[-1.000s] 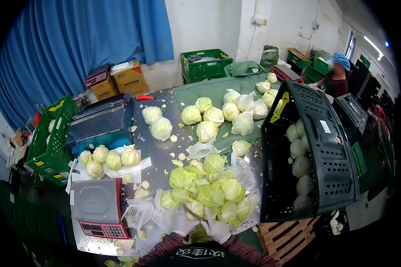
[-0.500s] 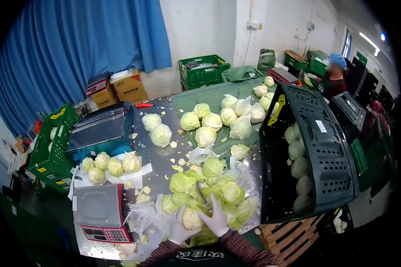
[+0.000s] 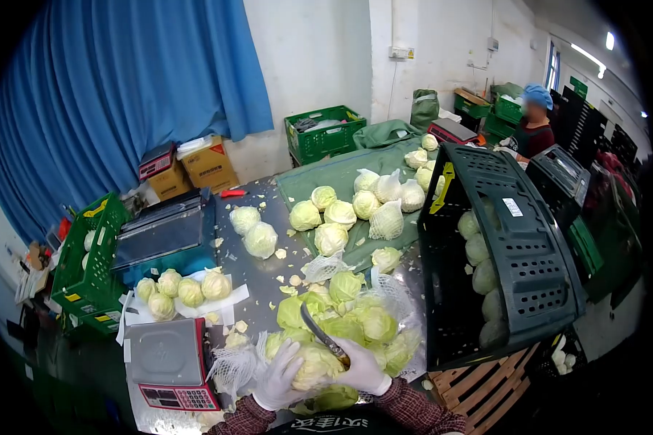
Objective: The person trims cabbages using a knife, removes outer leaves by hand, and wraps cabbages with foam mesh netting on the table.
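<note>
A pale green cabbage (image 3: 316,367) sits between my gloved hands near the table's front edge. My left hand (image 3: 278,377) is curved against its left side, fingers wrapped around it. On the other side, my right hand (image 3: 364,370) grips a curved knife (image 3: 316,328) by its handle, with the dark blade pointing up and left over the cabbage. Part of that hand also rests against the cabbage. Loose outer cabbage leaves (image 3: 374,322) are heaped just beyond. To the left lies a white mesh net (image 3: 232,368).
A red-edged scale (image 3: 168,355) stands at the left front. Several trimmed cabbages (image 3: 190,291) lie on white paper behind it. More cabbages, some netted (image 3: 387,220), sit on green cloth. A tipped dark crate (image 3: 519,254) holds cabbages at right. A co-worker (image 3: 535,123) stands far right.
The knife, lying among the leaves before, is now raised in my right hand. The cabbage has shifted and shows a larger leafy side. The view has tilted slightly.
</note>
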